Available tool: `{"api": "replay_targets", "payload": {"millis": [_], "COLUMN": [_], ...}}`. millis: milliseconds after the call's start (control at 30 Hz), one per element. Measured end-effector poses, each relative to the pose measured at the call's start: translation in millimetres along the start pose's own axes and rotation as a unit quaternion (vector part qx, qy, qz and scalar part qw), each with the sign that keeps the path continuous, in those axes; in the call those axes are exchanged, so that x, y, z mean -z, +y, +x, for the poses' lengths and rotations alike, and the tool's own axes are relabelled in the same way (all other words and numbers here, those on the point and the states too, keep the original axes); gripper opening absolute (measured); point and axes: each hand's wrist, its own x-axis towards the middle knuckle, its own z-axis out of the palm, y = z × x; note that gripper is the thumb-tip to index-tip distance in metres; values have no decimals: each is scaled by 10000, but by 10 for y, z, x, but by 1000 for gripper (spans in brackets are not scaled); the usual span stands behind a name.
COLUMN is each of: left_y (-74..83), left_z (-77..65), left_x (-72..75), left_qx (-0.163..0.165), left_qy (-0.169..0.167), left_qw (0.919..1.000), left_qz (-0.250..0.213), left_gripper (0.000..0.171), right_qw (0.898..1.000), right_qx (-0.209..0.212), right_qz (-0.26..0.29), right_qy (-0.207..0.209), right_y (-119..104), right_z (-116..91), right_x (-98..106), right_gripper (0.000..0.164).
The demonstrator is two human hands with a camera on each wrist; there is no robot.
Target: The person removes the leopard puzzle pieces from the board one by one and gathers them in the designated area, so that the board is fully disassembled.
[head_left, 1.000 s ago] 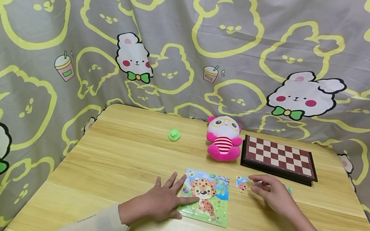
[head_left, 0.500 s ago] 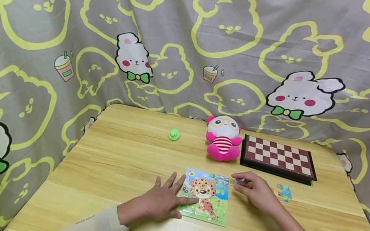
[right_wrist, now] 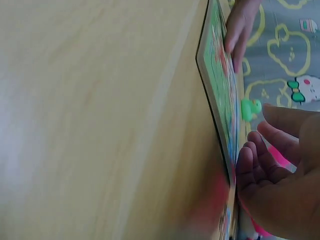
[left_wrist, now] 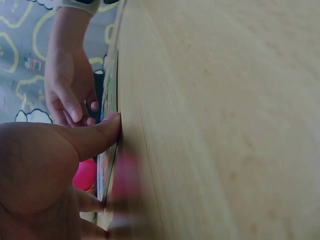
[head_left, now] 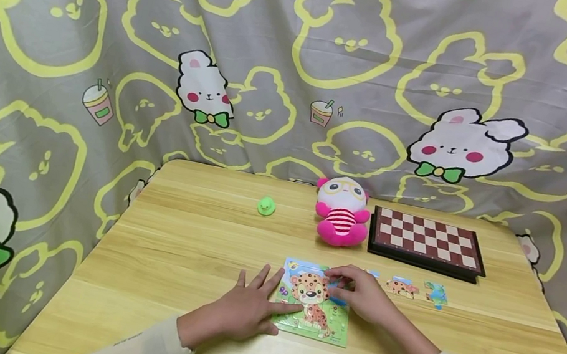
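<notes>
A square leopard jigsaw puzzle (head_left: pixel 311 324) lies flat on the wooden table in the head view. My left hand (head_left: pixel 246 306) rests along its left side with fingers spread; one finger reaches across the picture. In the left wrist view the thumb (left_wrist: pixel 100 135) touches the board's edge. Over the puzzle's upper right hangs my right hand (head_left: pixel 362 292), fingers loosely bent. Its thumb (right_wrist: pixel 285 119) and index finger stand apart in the right wrist view, with no piece visible between them. A leopard-patterned puzzle piece (head_left: pixel 402 287) and a blue-green puzzle piece (head_left: pixel 435 294) lie right of the board.
Behind the puzzle sits a pink panda plush (head_left: pixel 342 213). A folded chessboard (head_left: pixel 427 241) stands to its right, and a small green duck (head_left: pixel 266 205) to its left. Another blue piece (head_left: pixel 371 273) is partly hidden behind the right hand. A patterned curtain (head_left: pixel 284 44) encloses the table.
My right hand has moved left from the loose pieces to the puzzle's upper right, uncovering the leopard-patterned and blue-green pieces. My left hand has stayed in place.
</notes>
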Motion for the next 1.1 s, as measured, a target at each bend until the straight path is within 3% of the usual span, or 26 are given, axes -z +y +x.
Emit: {"api": "replay_targets", "payload": {"millis": [700, 1100], "left_y": [-2, -16], "left_z": [-12, -19], "left_x": [3, 13], "left_qx": [-19, -120], "left_qy": [25, 197], "left_qw": [10000, 9996], "left_qz": [73, -187], "left_gripper": [62, 61], "right_qw": [9992, 9979], "right_qx": [199, 149], "right_qz": [-71, -576], "right_qy": [-331, -261], "right_y": [-200, -193], "right_z": [213, 276], "right_x": [-396, -472], "right_gripper": [27, 38]}}
